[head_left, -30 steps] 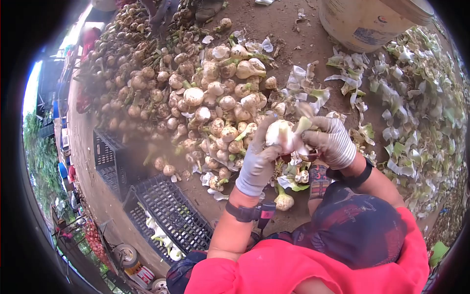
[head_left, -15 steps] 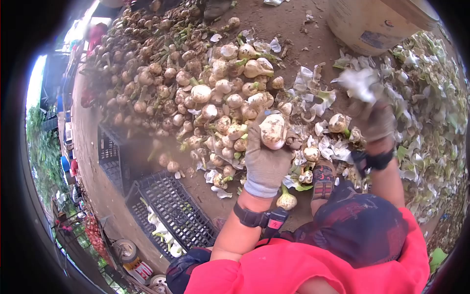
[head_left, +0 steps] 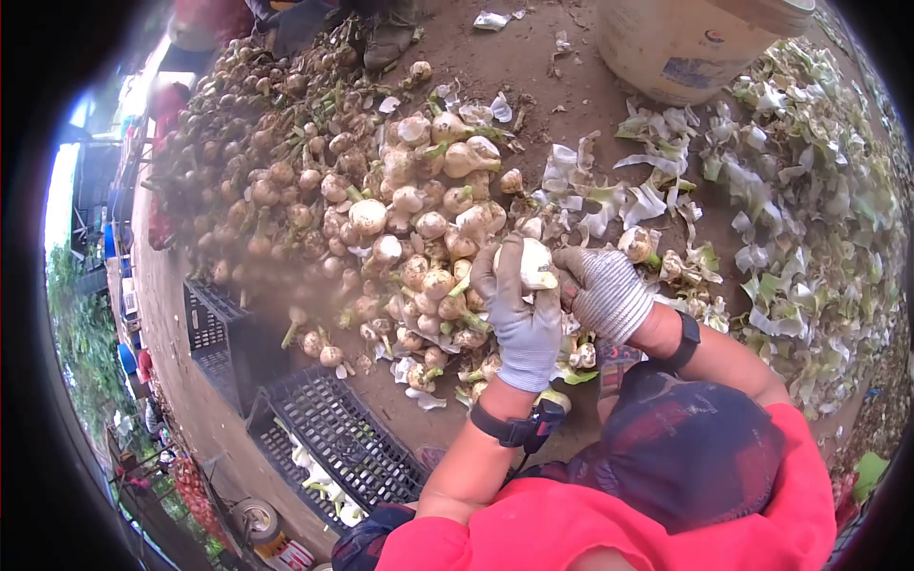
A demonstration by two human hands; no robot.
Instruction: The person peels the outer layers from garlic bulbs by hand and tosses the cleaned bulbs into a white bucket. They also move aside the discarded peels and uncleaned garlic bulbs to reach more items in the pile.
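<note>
My left hand [head_left: 524, 328], in a dusty work glove, is wrapped round a white onion [head_left: 535, 262] with a bright, smooth surface. My right hand [head_left: 605, 290], in a glove with a ribbed cuff, is closed against the right side of the same bulb; the tips of its fingers are partly hidden. Beneath and beyond both hands spreads a heap of soil-stained onions [head_left: 371, 217], some with green necks. Close to the right hand, another onion [head_left: 636, 245] lies among loose skins [head_left: 609, 205].
A large pale bucket [head_left: 685, 48] stands at the upper right. Peeled skins [head_left: 809, 190] cover the ground on the right. A black plastic crate [head_left: 333, 438] with pale trimmings lies lower left, beside another dark crate [head_left: 214, 328]. A person's boot [head_left: 388, 43] is behind the heap.
My right hand, blurred with white skin in it before, has come left to the onion and no longer carries that skin. The onion in my left hand now looks whiter, its dirty side out of sight.
</note>
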